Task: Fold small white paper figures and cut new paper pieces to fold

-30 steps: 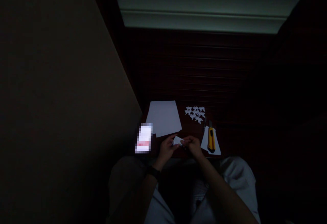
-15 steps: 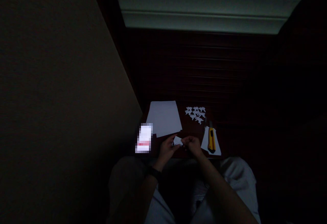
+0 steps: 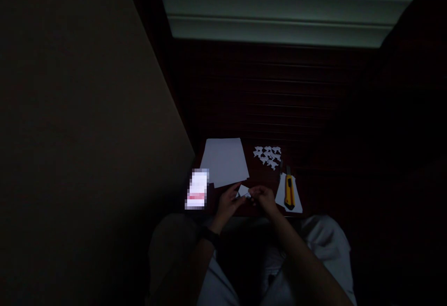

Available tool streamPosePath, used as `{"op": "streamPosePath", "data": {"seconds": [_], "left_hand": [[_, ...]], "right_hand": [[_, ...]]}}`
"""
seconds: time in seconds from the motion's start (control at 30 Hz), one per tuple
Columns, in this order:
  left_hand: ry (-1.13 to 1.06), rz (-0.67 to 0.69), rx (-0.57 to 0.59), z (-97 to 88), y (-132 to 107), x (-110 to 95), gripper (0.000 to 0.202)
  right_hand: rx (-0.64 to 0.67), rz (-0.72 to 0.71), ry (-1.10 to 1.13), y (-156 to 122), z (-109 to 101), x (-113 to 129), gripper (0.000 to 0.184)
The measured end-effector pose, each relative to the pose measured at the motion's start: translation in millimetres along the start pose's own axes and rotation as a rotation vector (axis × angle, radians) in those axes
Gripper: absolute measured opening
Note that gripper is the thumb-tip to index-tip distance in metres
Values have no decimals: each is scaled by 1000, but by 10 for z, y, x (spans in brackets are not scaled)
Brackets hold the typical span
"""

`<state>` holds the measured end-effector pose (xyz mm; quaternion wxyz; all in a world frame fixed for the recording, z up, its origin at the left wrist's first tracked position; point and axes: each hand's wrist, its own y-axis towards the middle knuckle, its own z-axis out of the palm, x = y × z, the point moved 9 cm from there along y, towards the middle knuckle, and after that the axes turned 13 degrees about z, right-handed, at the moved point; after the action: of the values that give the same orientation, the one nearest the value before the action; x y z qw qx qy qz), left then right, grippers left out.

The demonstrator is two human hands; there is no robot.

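The scene is very dark. A small white piece of paper (image 3: 243,190) is pinched between my two hands over the near edge of a small dark table (image 3: 258,175). My left hand (image 3: 227,202) grips its left side, fingers closed on it; a dark watch sits on that wrist. My right hand (image 3: 265,198) pinches the right side. Several small folded white paper shapes (image 3: 267,155) lie in a cluster behind my hands.
A stack of white paper sheets (image 3: 225,160) lies at the table's back left. A yellow utility knife (image 3: 288,190) rests on a white sheet at the right. A lit blurred screen (image 3: 197,189) sits at the left edge. A wall rises on the left.
The small paper has turned slightly between my fingers and looks narrower. My hands stay in nearly the same place.
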<state>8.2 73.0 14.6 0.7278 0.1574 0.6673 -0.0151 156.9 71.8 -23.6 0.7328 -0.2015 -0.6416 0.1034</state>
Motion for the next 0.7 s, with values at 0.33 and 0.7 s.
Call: {"op": "streamPosePath", "data": {"seconds": [0.33, 0.7], "left_hand": [[-58, -34, -3, 18, -9, 99, 61], [16, 45, 14, 30, 17, 86, 47]], "right_hand": [[28, -9, 25, -25, 10, 24, 32], [37, -19, 19, -28, 27, 24, 35]]}}
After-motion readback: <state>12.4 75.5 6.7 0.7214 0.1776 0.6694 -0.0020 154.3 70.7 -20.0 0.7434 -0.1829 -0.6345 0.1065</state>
